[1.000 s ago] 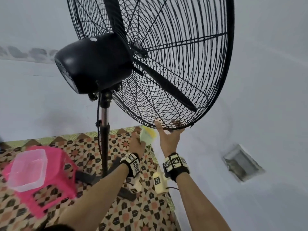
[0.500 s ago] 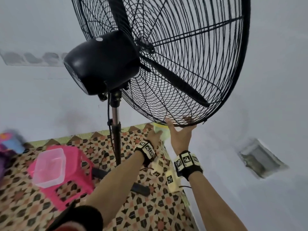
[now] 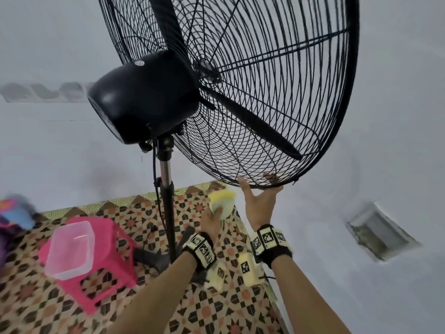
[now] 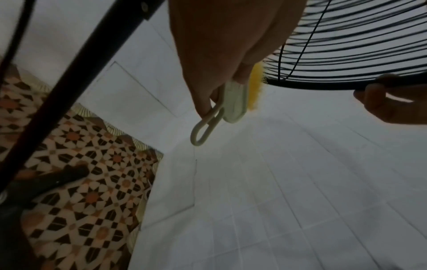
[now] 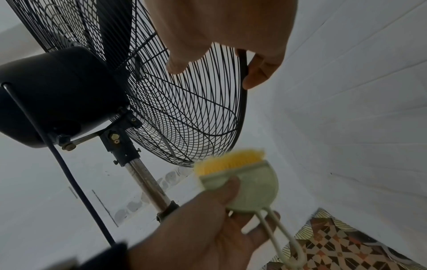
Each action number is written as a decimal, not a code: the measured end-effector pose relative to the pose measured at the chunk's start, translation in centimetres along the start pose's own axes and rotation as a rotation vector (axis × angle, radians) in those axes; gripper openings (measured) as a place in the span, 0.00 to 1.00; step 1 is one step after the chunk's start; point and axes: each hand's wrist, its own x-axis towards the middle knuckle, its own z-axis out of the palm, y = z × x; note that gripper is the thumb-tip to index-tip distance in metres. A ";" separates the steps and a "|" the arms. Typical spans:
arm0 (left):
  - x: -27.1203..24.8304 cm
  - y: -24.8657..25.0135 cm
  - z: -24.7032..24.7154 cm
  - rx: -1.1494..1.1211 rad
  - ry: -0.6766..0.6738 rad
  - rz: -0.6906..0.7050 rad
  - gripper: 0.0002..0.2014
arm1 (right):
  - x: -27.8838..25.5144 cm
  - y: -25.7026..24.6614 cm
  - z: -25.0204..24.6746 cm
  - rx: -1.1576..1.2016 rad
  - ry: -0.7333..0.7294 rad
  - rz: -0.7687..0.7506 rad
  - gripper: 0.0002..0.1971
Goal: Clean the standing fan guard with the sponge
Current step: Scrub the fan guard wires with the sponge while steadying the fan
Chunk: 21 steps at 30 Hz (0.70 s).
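Note:
The standing fan's black wire guard (image 3: 265,92) fills the upper head view, with dark blades inside it. My right hand (image 3: 261,196) grips the guard's bottom rim (image 5: 242,76), thumb on one side and fingers curled round the other. My left hand (image 3: 213,220) holds the sponge (image 3: 222,201), a yellow pad on a pale green holder with a wire loop handle (image 5: 284,235). The sponge sits just below and left of the rim, apart from the wires. In the left wrist view the sponge (image 4: 235,102) lies close beside the rim (image 4: 323,85).
The black motor housing (image 3: 144,97) and chrome-and-black pole (image 3: 167,201) stand left of my hands, with a cord running down. A pink stool (image 3: 108,273) carries a clear plastic box (image 3: 71,249) on the patterned floor. Pale walls surround; a vent (image 3: 380,232) is at the right.
My left hand with the sponge has dropped a little down and left from the rim. My right hand has kept its grip on the bottom rim. The head view has shifted.

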 end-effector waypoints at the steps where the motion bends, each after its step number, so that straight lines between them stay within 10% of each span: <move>1: 0.6 0.5 0.7 0.001 0.000 -0.027 0.13 | -0.1 0.0 -0.1 -0.006 -0.007 0.000 0.56; 13: -0.7 1.3 -1.2 -0.085 -0.121 -0.127 0.17 | -0.3 0.1 -0.7 -0.020 0.002 -0.065 0.53; 21: -1.1 4.6 -1.4 -0.115 0.038 -0.134 0.06 | 0.4 -0.6 -1.3 -0.057 -0.040 -0.125 0.50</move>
